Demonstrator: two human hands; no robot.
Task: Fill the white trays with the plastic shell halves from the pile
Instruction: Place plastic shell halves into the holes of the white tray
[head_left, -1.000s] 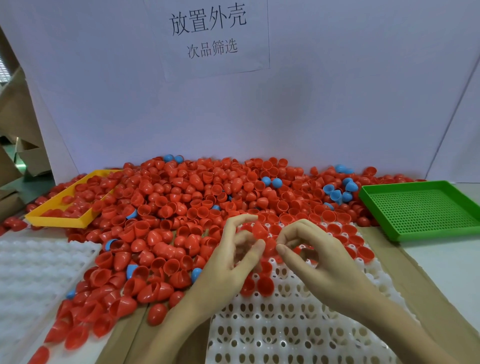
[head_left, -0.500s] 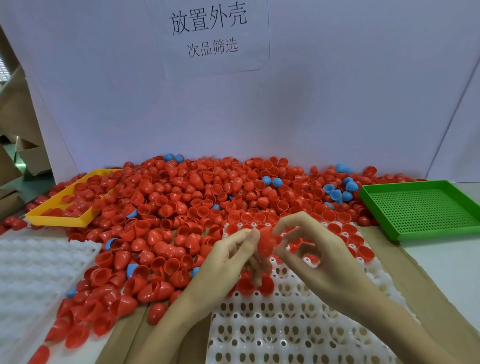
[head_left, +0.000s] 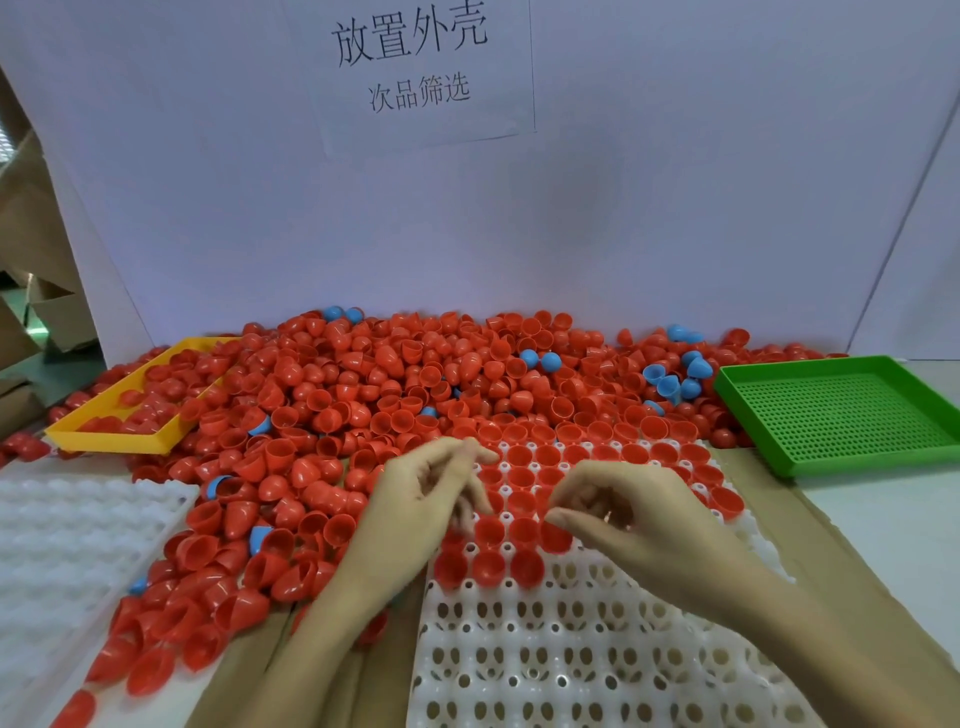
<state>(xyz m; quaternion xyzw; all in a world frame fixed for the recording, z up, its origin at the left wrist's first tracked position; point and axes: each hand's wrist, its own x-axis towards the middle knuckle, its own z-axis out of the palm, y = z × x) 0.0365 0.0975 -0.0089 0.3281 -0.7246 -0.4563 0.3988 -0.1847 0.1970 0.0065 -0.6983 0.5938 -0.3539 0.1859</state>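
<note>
A big pile of red shell halves (head_left: 389, 374), with a few blue ones mixed in, covers the table's middle and left. A white tray (head_left: 571, 649) with round holes lies in front of me; several red shells (head_left: 519, 475) sit in its far rows, and the near rows are bare. My left hand (head_left: 426, 499) hovers over the tray's far left corner, fingers spread and loose, nothing visible in them. My right hand (head_left: 634, 514) hovers beside it with fingers loosely curled, its thumb tip just above a seated red shell (head_left: 556, 538).
A second white tray (head_left: 62, 545) lies at the left edge. A yellow tray (head_left: 104, 434) holding red shells sits far left. A green perforated tray (head_left: 810, 465) stands at the right. Brown cardboard (head_left: 857, 545) lies under the main tray. A white board with a sign closes the back.
The red shell held up between both hands is no longer between them. Both hands have dropped lower over the tray and moved apart, fingers loosened.
</note>
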